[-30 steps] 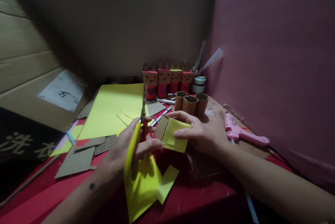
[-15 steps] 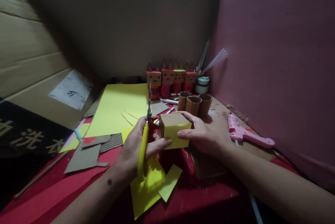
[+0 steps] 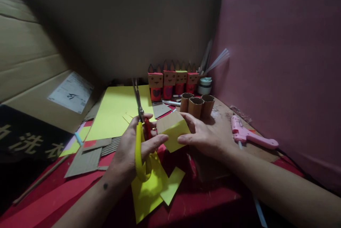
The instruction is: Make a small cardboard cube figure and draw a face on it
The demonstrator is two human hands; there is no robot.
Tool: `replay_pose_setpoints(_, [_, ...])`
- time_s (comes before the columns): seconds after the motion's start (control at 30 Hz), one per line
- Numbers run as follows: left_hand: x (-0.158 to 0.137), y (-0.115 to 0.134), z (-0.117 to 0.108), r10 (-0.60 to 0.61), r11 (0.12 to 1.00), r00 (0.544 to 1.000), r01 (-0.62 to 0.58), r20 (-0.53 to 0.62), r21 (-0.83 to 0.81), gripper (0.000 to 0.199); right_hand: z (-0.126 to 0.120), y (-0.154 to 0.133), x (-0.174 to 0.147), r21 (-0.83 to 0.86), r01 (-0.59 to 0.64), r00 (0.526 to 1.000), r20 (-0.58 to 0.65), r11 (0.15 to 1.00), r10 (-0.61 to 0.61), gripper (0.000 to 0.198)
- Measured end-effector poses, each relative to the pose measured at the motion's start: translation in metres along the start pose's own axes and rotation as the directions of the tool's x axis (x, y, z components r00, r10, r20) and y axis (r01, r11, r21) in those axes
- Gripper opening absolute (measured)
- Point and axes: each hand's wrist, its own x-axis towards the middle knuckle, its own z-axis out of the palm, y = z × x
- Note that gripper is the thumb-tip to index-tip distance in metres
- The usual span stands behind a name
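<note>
A small cardboard box (image 3: 169, 121) with yellow paper on its near face is held in front of me. My right hand (image 3: 198, 134) grips it from the right, thumb on the yellow face. My left hand (image 3: 134, 142) keeps a pair of scissors (image 3: 139, 132), with yellow and red handles, looped in its palm, blades pointing up and slightly apart. Its thumb tip touches the left side of the yellow face; the fingers behind are partly hidden. Below lie a yellow paper sheet (image 3: 146, 199) and a small yellow paper strip (image 3: 173, 185).
Several cardboard figures (image 3: 156, 80) with pointed ears stand at the back beside a lidded jar (image 3: 205, 86). Nearer are 3 cardboard tubes (image 3: 196, 107). A pink glue gun (image 3: 250, 137) lies right. Large yellow paper (image 3: 114, 103) and cardboard scraps (image 3: 85, 162) lie left, near a big carton (image 3: 39, 75).
The box has tilted and shifted slightly left in my hands. The scissors have swung leftward with my left hand, and their red handle shows more. Both hands keep their hold.
</note>
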Motion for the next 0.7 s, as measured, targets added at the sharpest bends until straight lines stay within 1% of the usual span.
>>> replay_pose_setpoints(0.03, [0.000,0.000,-0.001,-0.011,1.000,1.000,0.011,0.001,0.008,0.068,-0.001,0.002,0.000,0.003,-0.011,1.000,0.007,1.000,0.011,0.061])
replay_pose_setpoints(0.1, [0.003,-0.003,-0.007,-0.040,0.999,0.998,0.039,0.041,0.031,0.069,-0.003,0.006,0.002,0.022,-0.018,1.000,0.000,1.000,0.018,0.059])
replay_pose_setpoints(0.17, [0.006,-0.005,-0.016,-0.027,0.998,0.996,0.022,0.084,0.063,0.063,-0.005,0.009,0.005,0.075,0.006,0.998,-0.057,0.997,-0.001,0.060])
replay_pose_setpoints(0.23, [0.011,-0.007,-0.027,0.033,0.990,0.991,-0.050,0.128,0.128,0.057,-0.006,0.011,0.008,0.156,0.025,0.994,-0.112,0.987,-0.007,0.061])
replay_pose_setpoints(0.27, [0.012,-0.008,-0.032,0.070,0.977,0.985,-0.100,0.155,0.190,0.057,-0.006,0.010,0.009,0.198,0.024,0.992,-0.124,0.980,0.000,0.062])
replay_pose_setpoints(0.33, [0.014,-0.008,-0.040,0.133,0.916,0.972,-0.195,0.192,0.350,0.062,-0.007,0.009,0.012,0.262,0.012,0.992,-0.123,0.965,0.021,0.063])
replay_pose_setpoints(0.4, [0.014,-0.009,-0.045,0.169,0.852,0.954,-0.268,0.247,0.451,0.064,-0.007,0.007,0.013,0.289,0.008,0.993,-0.114,0.957,0.026,0.062])
replay_pose_setpoints(0.43, [0.014,-0.010,-0.045,0.179,0.836,0.946,-0.292,0.271,0.465,0.063,-0.007,0.006,0.014,0.294,0.010,0.994,-0.110,0.956,0.024,0.062])
replay_pose_setpoints(0.5, [0.013,-0.013,-0.046,0.184,0.833,0.930,-0.319,0.317,0.452,0.060,-0.008,0.006,0.014,0.295,0.012,0.995,-0.102,0.955,0.019,0.061])
replay_pose_setpoints(0.7, [0.012,-0.023,-0.044,0.141,0.836,0.902,-0.329,0.408,0.439,0.051,-0.010,0.008,0.015,0.269,0.002,0.990,-0.134,0.963,0.036,0.063])
